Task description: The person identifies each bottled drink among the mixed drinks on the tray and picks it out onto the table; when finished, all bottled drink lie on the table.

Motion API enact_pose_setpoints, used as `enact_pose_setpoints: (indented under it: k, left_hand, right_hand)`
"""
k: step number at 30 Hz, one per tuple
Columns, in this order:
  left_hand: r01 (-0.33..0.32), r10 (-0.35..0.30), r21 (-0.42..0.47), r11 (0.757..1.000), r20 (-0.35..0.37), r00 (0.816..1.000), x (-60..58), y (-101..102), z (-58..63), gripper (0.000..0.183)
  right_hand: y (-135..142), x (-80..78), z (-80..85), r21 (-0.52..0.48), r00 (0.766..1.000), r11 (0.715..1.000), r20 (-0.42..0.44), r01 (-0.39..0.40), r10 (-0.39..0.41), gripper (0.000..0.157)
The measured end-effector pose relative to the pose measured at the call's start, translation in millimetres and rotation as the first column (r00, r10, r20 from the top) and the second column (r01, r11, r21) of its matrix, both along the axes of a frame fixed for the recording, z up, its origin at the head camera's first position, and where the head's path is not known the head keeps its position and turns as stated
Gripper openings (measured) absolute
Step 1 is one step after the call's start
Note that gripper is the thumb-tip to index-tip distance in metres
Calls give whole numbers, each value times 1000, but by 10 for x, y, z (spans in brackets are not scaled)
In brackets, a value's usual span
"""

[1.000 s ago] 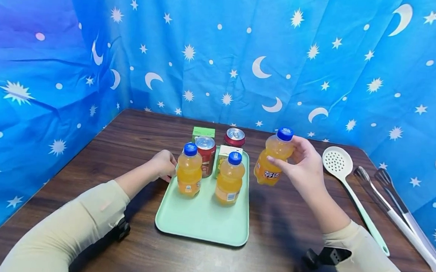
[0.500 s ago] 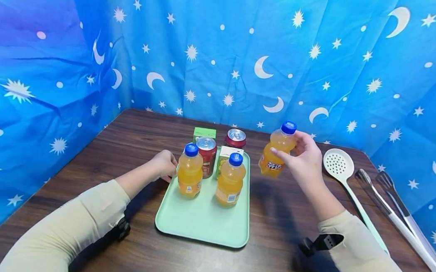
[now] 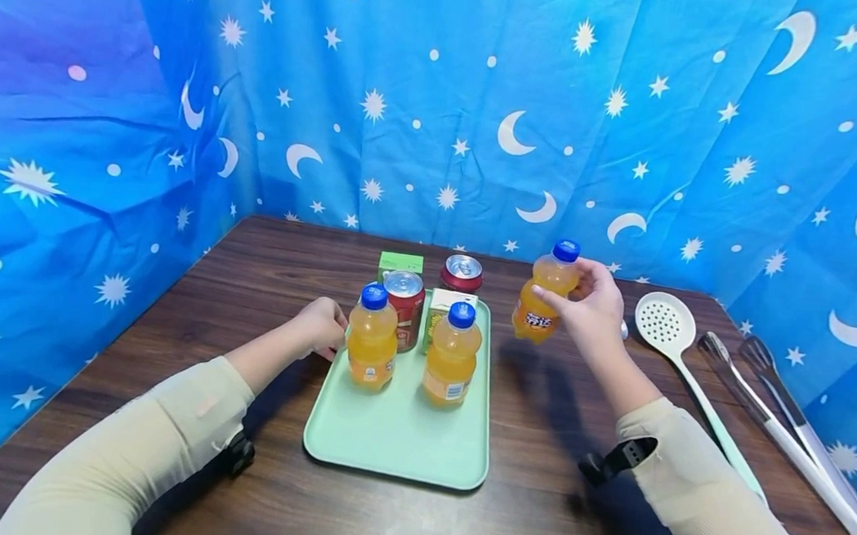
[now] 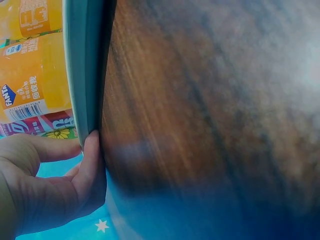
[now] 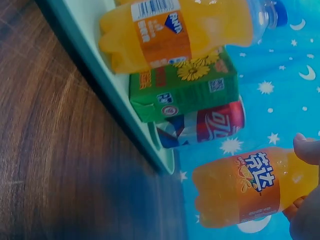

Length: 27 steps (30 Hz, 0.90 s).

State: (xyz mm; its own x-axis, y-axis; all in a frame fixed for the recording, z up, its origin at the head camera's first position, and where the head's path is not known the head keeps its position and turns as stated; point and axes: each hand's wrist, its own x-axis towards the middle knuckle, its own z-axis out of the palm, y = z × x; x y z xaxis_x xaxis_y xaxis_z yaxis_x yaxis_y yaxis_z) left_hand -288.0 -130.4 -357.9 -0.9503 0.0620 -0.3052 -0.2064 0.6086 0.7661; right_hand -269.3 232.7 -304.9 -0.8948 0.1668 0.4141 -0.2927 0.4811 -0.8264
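Note:
My left hand (image 3: pixel 320 325) pinches the left rim of a light green tray (image 3: pixel 396 441), with thumb and fingers on either side of the edge in the left wrist view. To the tray's right, my right hand (image 3: pixel 592 304) holds a blue-capped bottle of orange soda (image 3: pixel 538 307) by its upper part, raised over the table and slightly tilted. Two more orange soda bottles, a left one (image 3: pixel 370 347) and a right one (image 3: pixel 452 363), stand on the tray. Behind them are a red soda can (image 3: pixel 409 319), a drink carton (image 3: pixel 436 317), a second can (image 3: pixel 462 274) and a green carton (image 3: pixel 401 262).
A white slotted skimmer (image 3: pixel 664 321) and a pair of tongs (image 3: pixel 773 411) lie on the dark wooden table (image 3: pixel 237 501) at the right. A blue curtain (image 3: pixel 438 104) with moons and stars hangs behind the table.
My right hand has lifted the bottle a little and shifted it slightly right and away from me. The left hand stays at the tray's rim; the drinks on the tray keep their places.

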Motion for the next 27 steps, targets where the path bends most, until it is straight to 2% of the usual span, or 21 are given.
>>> enact_pose_setpoints:
  k: [14, 27]
  left_hand:
    - [-10, 10, -12, 1000, -8, 1000, -3, 11, -2, 24]
    - [-10, 10, -13, 1000, -7, 1000, 1, 0, -19, 27]
  right_hand:
    - [88, -162, -150, -11, 998, 999, 47, 50, -49, 67]
    - [136, -252, -266, -13, 998, 999, 51, 50, -49, 66]
